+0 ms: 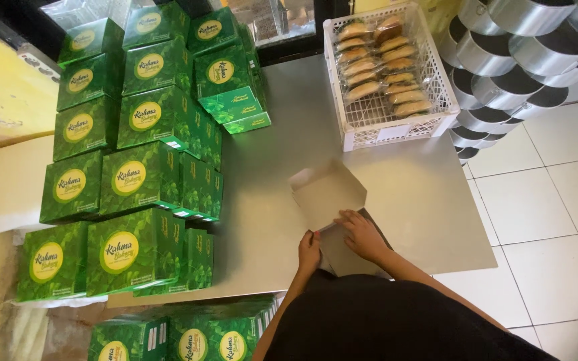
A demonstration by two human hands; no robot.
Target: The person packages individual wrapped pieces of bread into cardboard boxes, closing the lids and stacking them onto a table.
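Note:
A flat, part-folded cardboard box blank [326,194], grey-brown on its inner face, lies on the steel table [409,194] near the front edge. My left hand [309,251] presses on its near left flap. My right hand [362,234] rests with fingers spread on the fold line at the blank's near edge. One panel stands tilted up behind my fingers. A white plastic crate [429,93] holding two rows of wrapped golden pastries [379,67] sits at the far right of the table.
Stacks of closed green boxes [135,180] with round yellow labels fill the table's left half, and more stand below the front edge [188,337]. Shiny metal ring moulds [523,60] are piled to the right over a white tiled floor [550,220].

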